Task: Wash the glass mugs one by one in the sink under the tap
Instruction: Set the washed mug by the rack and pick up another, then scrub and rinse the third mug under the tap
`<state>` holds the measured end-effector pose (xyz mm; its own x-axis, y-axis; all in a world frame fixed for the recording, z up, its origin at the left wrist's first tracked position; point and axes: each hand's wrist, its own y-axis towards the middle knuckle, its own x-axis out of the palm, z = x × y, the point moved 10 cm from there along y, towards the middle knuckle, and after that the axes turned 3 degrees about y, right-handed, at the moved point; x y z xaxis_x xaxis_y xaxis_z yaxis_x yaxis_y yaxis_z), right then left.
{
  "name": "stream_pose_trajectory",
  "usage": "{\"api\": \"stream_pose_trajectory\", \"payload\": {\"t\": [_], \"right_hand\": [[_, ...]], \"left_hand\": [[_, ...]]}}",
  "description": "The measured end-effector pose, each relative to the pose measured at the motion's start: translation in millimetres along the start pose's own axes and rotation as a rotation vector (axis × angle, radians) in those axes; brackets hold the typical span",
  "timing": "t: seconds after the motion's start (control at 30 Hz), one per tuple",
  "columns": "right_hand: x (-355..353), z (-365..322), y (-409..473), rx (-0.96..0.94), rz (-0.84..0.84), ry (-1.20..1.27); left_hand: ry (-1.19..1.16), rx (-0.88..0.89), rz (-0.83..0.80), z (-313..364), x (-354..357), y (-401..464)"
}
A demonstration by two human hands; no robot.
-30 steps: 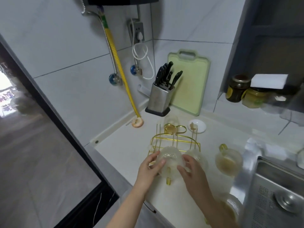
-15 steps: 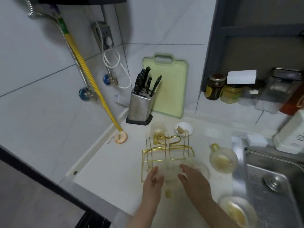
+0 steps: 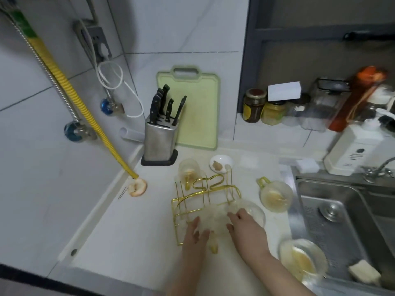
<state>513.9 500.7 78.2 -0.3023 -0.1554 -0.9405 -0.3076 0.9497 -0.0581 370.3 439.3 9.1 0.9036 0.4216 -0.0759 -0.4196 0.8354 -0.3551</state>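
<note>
An upturned glass mug (image 3: 213, 217) with a yellow handle sits on the front of the gold wire rack (image 3: 205, 196), blurred. My left hand (image 3: 193, 231) holds its left side and my right hand (image 3: 245, 226) its right side. A second clear mug (image 3: 255, 211) stands on the rack just behind my right hand. Dirty mugs stand to the right of the rack (image 3: 275, 196), at the counter's front right (image 3: 302, 261) and behind the rack (image 3: 189, 168). To the right lies the steel sink (image 3: 342, 227), with the tap (image 3: 379, 168) at its far rim.
A knife block (image 3: 160, 139) and a green cutting board (image 3: 197, 107) stand at the back wall. A small white dish (image 3: 221, 163) sits behind the rack. Jars (image 3: 254, 105) and a white bottle (image 3: 354, 150) line the ledge. A sponge (image 3: 364, 274) lies in the sink.
The view has swung right and down, bringing the sink, tap and ledge into sight. Both hands have stayed on the upturned mug at the rack's front.
</note>
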Motion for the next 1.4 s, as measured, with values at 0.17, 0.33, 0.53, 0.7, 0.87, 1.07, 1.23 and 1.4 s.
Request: {"api": "stream_pose_trajectory", "payload": {"t": [0.17,0.33,0.53,0.7,0.87,1.07,1.23,1.4], "right_hand": [[-2,4,-12,-0.069,0.048,0.046],[-7,26,-34,-0.144,0.128,0.123],[-11,84,-65,-0.065,0.109,0.293],[-33,147,-103,0.027,0.163,0.454],[-29,215,-120,0.134,0.058,0.536],[13,243,-97,0.088,-0.159,0.561],[16,238,-78,-0.05,-0.261,0.643],[-11,254,-91,0.003,-0.227,0.876]], "left_hand": [[0.036,-0.069,0.027,-32,-1,0],[0.042,-0.179,0.039,-63,16,-17],[0.261,-0.054,-0.194,-52,72,-44],[0.463,0.135,-0.456,-50,141,-74],[0.578,0.152,-0.451,-44,188,-96],[0.644,0.183,-0.375,-24,231,-106],[0.417,0.1,-0.203,-31,228,-102],[0.334,0.134,-0.203,-26,241,-115]]}}
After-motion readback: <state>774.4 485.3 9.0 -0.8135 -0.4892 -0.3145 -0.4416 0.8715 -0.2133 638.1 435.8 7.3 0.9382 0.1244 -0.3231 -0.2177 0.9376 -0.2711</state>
